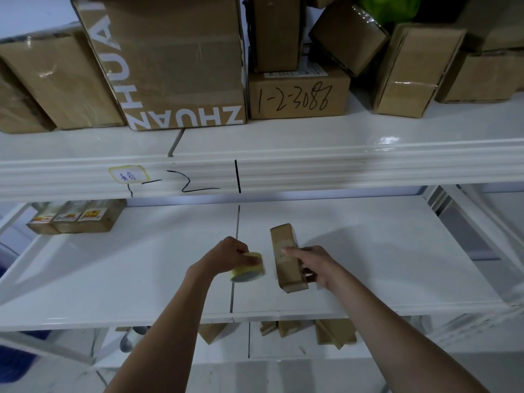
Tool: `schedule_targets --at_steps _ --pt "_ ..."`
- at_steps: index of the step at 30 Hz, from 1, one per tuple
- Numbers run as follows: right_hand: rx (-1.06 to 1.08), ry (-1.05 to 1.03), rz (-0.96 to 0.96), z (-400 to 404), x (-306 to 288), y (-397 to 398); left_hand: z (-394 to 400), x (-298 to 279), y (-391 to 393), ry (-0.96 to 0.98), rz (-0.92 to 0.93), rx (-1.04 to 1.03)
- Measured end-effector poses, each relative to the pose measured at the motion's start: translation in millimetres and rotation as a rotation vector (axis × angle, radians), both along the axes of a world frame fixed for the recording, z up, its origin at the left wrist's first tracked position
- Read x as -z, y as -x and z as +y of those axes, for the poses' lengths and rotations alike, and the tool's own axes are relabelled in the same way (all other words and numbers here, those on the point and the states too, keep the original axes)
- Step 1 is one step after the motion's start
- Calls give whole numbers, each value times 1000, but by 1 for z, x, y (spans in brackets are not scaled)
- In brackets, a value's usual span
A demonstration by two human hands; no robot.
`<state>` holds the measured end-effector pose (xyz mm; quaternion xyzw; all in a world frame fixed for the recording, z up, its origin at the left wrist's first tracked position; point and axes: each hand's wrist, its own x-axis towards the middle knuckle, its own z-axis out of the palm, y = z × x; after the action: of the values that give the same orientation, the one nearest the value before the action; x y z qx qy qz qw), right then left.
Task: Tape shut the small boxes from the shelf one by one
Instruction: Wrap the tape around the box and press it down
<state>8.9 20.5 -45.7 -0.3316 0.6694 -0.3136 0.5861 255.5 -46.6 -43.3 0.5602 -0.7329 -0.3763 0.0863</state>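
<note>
A small long cardboard box [285, 259] stands on its narrow side on the white middle shelf [141, 273]. My right hand [314, 265] holds it from the right, the index finger laid across its top and the other fingers curled at its side. My left hand [232, 255] grips a yellow roll of tape [249, 270] just left of the box, a little apart from it. Three small boxes with labels [76, 218] stand in a row at the shelf's back left.
The upper shelf [283, 171] carries several bigger cardboard boxes, one printed ZHUAN [175, 66] and one marked 1-2-3088 [297, 95]. Its front lip overhangs the middle shelf. More small boxes [312, 331] lie on the shelf below. A blue bin [14, 361] sits at the lower left.
</note>
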Motion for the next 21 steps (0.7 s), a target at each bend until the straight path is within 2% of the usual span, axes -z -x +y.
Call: schedule_targets --at_steps 2,6,13,16,21 --pt "-16 14 -19 1 0 2 1 3 -3 69 -42 -50" --pt "-19 37 -64 1 -2 5 4 3 4 83 -59 -57" --pt "-59 73 -289 3 -6 -2 4 6 17 87 13 -97" --pt "-46 86 -328 3 -9 -8 2 6 21 100 41 -125" --pt "-1 -2 -421 2 -9 -13 1 3 24 167 26 -151"
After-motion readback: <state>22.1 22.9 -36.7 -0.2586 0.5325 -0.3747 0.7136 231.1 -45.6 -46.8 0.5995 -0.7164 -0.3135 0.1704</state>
